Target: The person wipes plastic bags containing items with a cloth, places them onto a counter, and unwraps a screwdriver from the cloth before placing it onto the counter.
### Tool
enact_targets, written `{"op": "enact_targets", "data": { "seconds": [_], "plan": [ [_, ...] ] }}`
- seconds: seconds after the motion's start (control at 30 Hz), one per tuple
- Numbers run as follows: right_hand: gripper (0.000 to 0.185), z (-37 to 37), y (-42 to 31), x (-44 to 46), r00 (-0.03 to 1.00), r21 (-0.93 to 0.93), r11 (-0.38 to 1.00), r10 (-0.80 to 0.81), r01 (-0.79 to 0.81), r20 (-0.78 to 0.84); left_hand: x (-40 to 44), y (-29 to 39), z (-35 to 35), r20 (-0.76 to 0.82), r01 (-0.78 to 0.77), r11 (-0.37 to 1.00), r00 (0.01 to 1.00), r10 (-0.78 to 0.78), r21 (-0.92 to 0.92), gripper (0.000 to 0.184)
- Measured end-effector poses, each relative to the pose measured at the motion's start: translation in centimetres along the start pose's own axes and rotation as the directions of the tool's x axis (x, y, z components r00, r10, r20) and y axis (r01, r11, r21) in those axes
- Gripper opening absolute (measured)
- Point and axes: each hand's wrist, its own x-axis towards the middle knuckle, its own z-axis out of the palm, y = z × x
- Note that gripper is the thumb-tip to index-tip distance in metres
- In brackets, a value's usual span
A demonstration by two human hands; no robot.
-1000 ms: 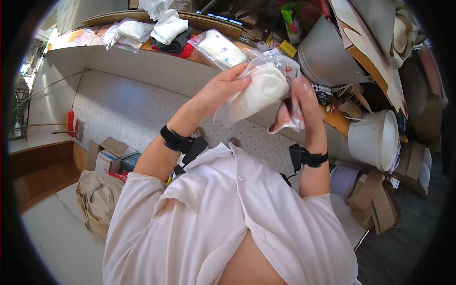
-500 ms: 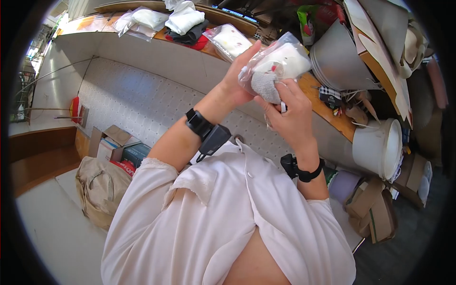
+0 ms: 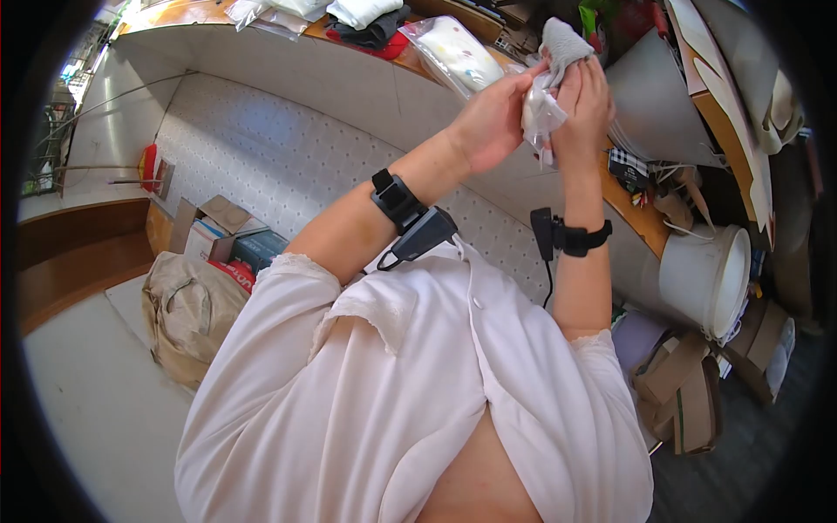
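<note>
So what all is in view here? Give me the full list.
bag: 1, clear, between the hands
cloth: 1, pale grey, at the fingertips
packet: 1, clear, spotted white contents, ledge
cloth pile: 1, white, dark grey, red, ledge
ledge: 1, orange-brown, beyond the hands
big bucket: 1, grey, upper right
small bucket: 1, white, right
cartons: several, brown, lower right
sack: 1, tan, left
box: 1, blue, beside sack
small clutter: uncountable, mixed, right
shirt: 1, whitish, worn
wristbands: 2, black, wrists
left hand: 1, bare
right hand: 1, bare
</note>
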Motion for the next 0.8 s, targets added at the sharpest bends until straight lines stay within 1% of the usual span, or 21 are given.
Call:
{"op": "enact_targets", "data": {
  "seconds": [0.03,0.07,0.1,0.17,0.2,0.23,0.27,0.3,0.33,0.37,0.4,0.43,0.5,0.53,0.57,0.63,0.67,0.7,0.73,0.77,0.8],
  "plan": [
    [0.038,-0.3,0.5,0.6,0.997,-0.082,0.994,0.078,-0.077,0.017,0.1,0.2,0.4,0.094,-0.050,0.999,0.994,0.051,-0.012,0.048],
    [0.038,-0.3,0.7,0.7,0.991,0.093,0.988,0.121,-0.126,0.059,0.1,0.4,0.9,0.075,-0.052,0.996,0.996,0.057,-0.065,0.048],
    [0.038,0.0,-0.5,0.3,0.991,0.094,0.988,0.117,-0.122,0.060,0.2,0.6,0.7,0.076,-0.056,0.996,0.995,0.061,-0.066,0.048],
    [0.037,1.1,-3.5,-1.7,0.984,0.010,0.987,-0.158,0.160,-0.081,0.0,1.4,-0.1,-0.070,-0.123,0.991,0.990,0.119,-0.056,0.045],
    [0.035,1.4,-4.8,-2.9,0.988,0.093,0.986,-0.133,0.139,-0.074,0.7,2.0,-2.9,0.311,0.038,0.932,0.947,0.082,-0.360,0.041],
    [0.035,1.9,-5.2,-3.0,0.989,0.083,0.988,-0.128,0.134,-0.075,0.5,2.1,-2.8,0.317,0.048,0.930,0.946,0.075,-0.364,0.041],
    [0.033,2.2,-5.1,-3.1,0.982,0.074,0.982,-0.167,0.174,-0.089,0.5,1.8,-2.5,0.130,-0.076,0.963,0.985,0.113,-0.258,0.040],
    [0.032,2.2,-4.6,-3.3,0.974,0.059,0.976,-0.202,0.209,-0.101,0.5,1.4,-1.9,-0.053,-0.171,0.977,0.985,0.165,-0.128,0.040],
    [0.030,2.3,-3.8,-2.7,0.971,-0.008,0.982,-0.190,0.191,-0.142,0.5,1.1,-1.3,-0.077,-0.135,0.985,0.989,0.127,-0.107,0.038],
    [0.030,2.3,-3.2,-2.0,0.974,-0.027,0.984,-0.179,0.177,-0.138,0.6,1.0,-2.4,-0.068,-0.114,0.986,0.992,0.107,-0.119,0.038],
    [0.029,2.3,-2.9,-1.0,0.970,0.003,0.990,-0.140,0.143,-0.198,1.2,1.2,-4.5,0.220,-0.050,0.987,0.972,0.083,-0.151,0.037],
    [0.029,2.1,-2.6,0.0,0.960,0.036,0.993,-0.103,0.116,-0.259,0.7,1.4,-2.9,0.140,-0.078,0.994,0.986,0.088,-0.073,0.038],
    [0.027,1.6,-1.2,1.9,0.949,-0.027,0.995,-0.100,0.097,-0.299,-0.3,1.8,0.6,-0.023,-0.095,0.991,0.995,0.097,0.093,0.043],
    [0.023,0.9,0.0,2.9,0.961,0.427,0.899,0.195,-0.095,-0.198,-0.8,2.0,1.4,-0.024,-0.121,0.977,0.992,0.128,0.176,0.050],
    [0.023,0.0,1.2,3.6,0.913,0.767,0.579,0.407,-0.278,0.024,-1.1,2.1,1.8,-0.024,-0.150,0.954,0.987,0.162,0.258,0.059],
    [0.033,-2.0,1.7,3.8,0.826,0.739,0.444,0.495,-0.507,0.270,-1.7,3.3,1.6,0.028,-0.169,0.946,0.985,0.167,0.278,0.063],
    [0.035,-2.5,1.9,3.7,0.810,0.864,0.180,0.478,-0.470,0.340,-1.9,4.2,1.6,0.028,-0.190,0.963,0.982,0.188,0.193,0.064],
    [0.038,-3.1,1.9,3.5,0.800,0.909,-0.104,0.443,-0.403,0.405,-2.0,4.9,1.8,0.025,-0.207,0.973,0.978,0.206,0.104,0.064],
    [0.040,-3.4,1.5,3.2,0.750,0.861,-0.335,0.432,-0.382,0.501,-1.7,5.4,2.1,0.047,-0.281,0.957,0.959,0.278,0.077,0.064],
    [0.040,-3.4,1.2,2.9,0.752,0.864,-0.329,0.432,-0.381,0.497,-1.0,5.5,2.0,0.052,-0.282,0.957,0.959,0.279,0.074,0.064],
    [0.040,-3.0,1.2,2.1,0.765,0.865,-0.322,0.413,-0.385,0.494,-0.3,5.6,1.8,0.122,-0.296,0.951,0.951,0.284,0.091,0.065]
  ]
}}
